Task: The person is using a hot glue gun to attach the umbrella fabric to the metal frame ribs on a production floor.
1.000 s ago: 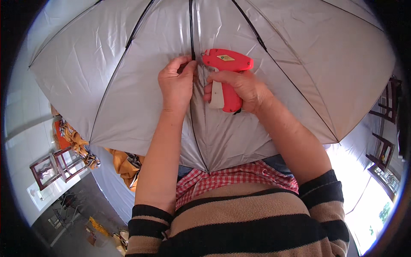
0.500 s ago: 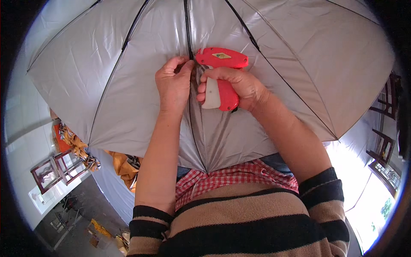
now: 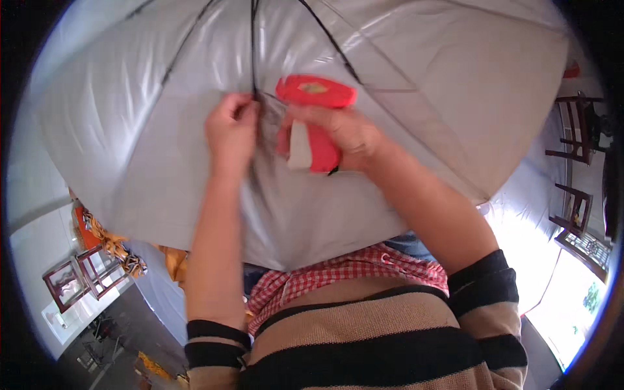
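An open umbrella with a silver-grey lining lies spread before me, inside facing up. Its thin black rib runs down toward my left hand, whose thumb and fingers are closed in a pinch at the rib and the gathered cloth beside it. Wrapped in my right hand is a red-and-white hand tool with a squeeze grip; its exact kind cannot be told. The tool's front end is close to the rib, a little right of my left fingertips. Both hands are slightly blurred.
Red-and-white checked cloth covers my lap under the umbrella's near edge. Orange-brown fabric lies at the left, with a dark wooden chair beyond it. More wooden chairs stand at the right, near a bright opening.
The umbrella and both hands have shifted left in the picture. The right hand's tool sits slightly farther from the rib. Both grips stay closed.
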The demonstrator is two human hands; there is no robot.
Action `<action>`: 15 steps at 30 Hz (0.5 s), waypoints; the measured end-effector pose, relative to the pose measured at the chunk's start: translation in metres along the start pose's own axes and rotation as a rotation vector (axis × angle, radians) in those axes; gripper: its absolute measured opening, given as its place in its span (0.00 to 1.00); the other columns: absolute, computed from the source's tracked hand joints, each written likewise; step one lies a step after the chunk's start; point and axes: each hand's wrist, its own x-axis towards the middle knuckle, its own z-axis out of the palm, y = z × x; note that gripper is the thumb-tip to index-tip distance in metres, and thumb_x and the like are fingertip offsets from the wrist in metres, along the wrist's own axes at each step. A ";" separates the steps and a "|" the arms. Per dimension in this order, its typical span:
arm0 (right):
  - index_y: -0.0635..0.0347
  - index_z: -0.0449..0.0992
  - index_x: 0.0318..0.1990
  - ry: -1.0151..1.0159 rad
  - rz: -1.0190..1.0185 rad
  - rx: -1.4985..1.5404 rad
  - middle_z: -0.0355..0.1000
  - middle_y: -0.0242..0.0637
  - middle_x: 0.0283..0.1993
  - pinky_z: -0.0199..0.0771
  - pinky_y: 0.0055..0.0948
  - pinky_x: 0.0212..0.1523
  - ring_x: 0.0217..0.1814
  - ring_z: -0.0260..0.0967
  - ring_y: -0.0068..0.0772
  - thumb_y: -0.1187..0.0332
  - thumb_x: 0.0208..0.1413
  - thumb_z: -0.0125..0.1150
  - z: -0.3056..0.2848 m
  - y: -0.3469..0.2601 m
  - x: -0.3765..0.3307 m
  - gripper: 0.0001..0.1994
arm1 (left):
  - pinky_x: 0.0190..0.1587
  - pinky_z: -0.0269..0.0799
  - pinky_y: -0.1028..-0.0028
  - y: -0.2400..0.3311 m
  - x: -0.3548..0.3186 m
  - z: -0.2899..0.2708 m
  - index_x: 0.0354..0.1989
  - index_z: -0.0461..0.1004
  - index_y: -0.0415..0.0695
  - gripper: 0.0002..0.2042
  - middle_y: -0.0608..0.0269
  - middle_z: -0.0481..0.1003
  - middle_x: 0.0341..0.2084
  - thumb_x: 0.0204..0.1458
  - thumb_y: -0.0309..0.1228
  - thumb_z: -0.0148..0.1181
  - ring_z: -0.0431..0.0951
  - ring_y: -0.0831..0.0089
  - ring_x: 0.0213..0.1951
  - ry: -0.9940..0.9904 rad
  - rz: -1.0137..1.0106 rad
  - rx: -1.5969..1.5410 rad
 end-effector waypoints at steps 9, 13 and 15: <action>0.65 0.71 0.38 0.080 0.007 0.105 0.73 0.43 0.33 0.76 0.38 0.39 0.35 0.74 0.40 0.67 0.51 0.58 -0.016 0.022 -0.021 0.11 | 0.32 0.72 0.63 0.016 0.026 -0.027 0.34 0.70 0.43 0.10 0.55 0.73 0.31 0.45 0.32 0.60 0.75 0.56 0.31 0.355 0.576 0.903; 0.65 0.71 0.38 0.152 -0.005 0.035 0.73 0.42 0.32 0.76 0.38 0.38 0.34 0.74 0.40 0.67 0.51 0.58 0.001 0.022 -0.008 0.11 | 0.33 0.72 0.62 0.019 -0.007 0.019 0.35 0.68 0.41 0.12 0.54 0.72 0.31 0.44 0.32 0.61 0.75 0.54 0.30 0.080 0.319 0.767; 0.65 0.71 0.38 0.149 -0.013 0.062 0.73 0.42 0.32 0.76 0.37 0.38 0.34 0.74 0.40 0.67 0.50 0.59 0.001 0.020 0.000 0.11 | 0.32 0.72 0.64 0.020 -0.008 0.023 0.33 0.68 0.40 0.10 0.52 0.73 0.30 0.45 0.30 0.60 0.75 0.54 0.28 0.105 0.303 0.718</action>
